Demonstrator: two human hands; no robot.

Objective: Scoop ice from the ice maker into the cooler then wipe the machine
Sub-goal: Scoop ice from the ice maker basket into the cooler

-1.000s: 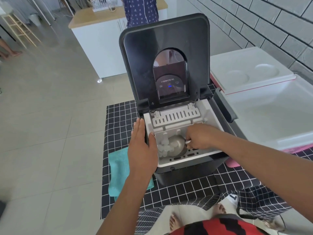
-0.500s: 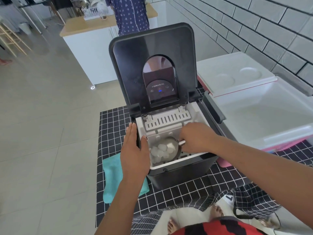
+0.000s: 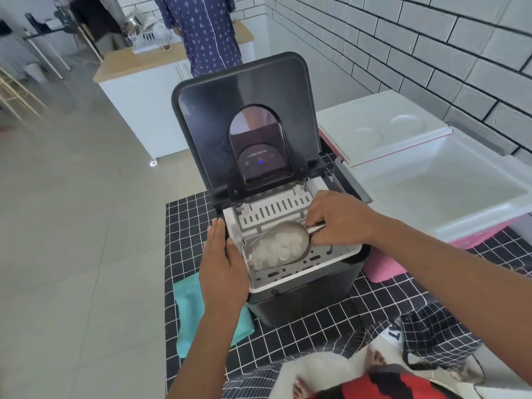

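Note:
A black ice maker [image 3: 305, 300] stands on a checked cloth with its lid [image 3: 244, 122] raised. My right hand [image 3: 336, 218] grips the handle of a metal scoop [image 3: 288, 240] heaped with white ice [image 3: 276, 247], held over the white ice basket [image 3: 325, 254]. My left hand [image 3: 223, 266] rests flat against the machine's left rim, fingers straight and thumb on the edge. The open pink-and-white cooler [image 3: 443, 185] sits right of the machine, its inside white.
A teal cloth [image 3: 190, 312] lies on the black checked tablecloth [image 3: 187, 226] left of the machine. The cooler's lid [image 3: 380, 125] leans toward the tiled wall. A person in a blue patterned garment [image 3: 201, 33] stands at a far counter [image 3: 149, 90].
My right hand has lifted the scoop out of the basket, now full of ice and higher. My left hand stays on the machine's left edge. The camera has shifted.

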